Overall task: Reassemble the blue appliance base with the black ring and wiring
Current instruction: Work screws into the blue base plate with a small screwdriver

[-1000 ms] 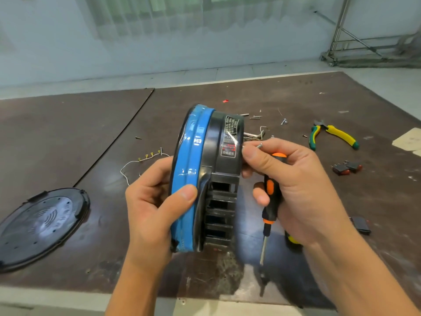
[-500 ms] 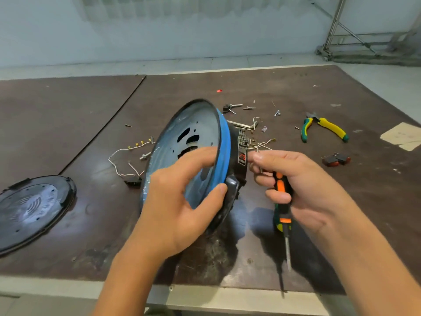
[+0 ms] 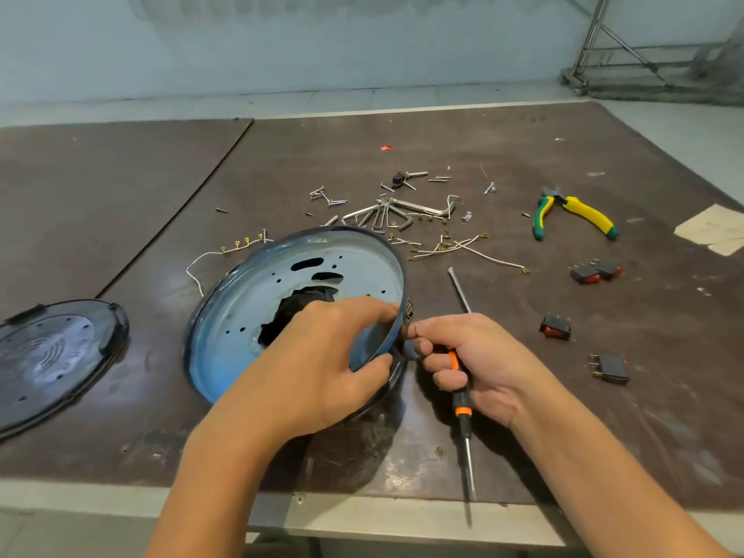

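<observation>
Left hand [image 3: 322,364] clamps the near rim of the base [image 3: 257,316], thumb under the edge, fingers curled over the top into the dish. Right hand [image 3: 471,364] is fisted round the screwdriver [image 3: 459,400], orange-and-black handle in the palm, thin steel shaft pointing down past the table edge, while thumb and forefinger pinch something tiny at the rim; too small to name.

Big change from a second ago: then the base stood on edge, blue band and black vented ring side-on to us. Half a second back it was tipping over. Now it leans low on the table [image 3: 120,195], open face up towards the camera, and the ring [image 3: 396,376] shows only as a dark sliver under the right rim. The screwdriver has swung down with the hand.

Inside, the base is a shallow pressed-metal dish, glossy pale blue, punched with small round holes and two oval slots, with a ragged black opening in the middle.

Behind it lie white wires [image 3: 463,247] with brass terminals, loose screws and bent metal strips. A second bare shaft [image 3: 459,287] lies just right of the base. Farther right: yellow-green pliers [image 3: 579,215] and small black switches [image 3: 555,326] with red rockers. Far left, a round black ribbed cover [image 3: 52,352] lies flat on the worn brown board.
</observation>
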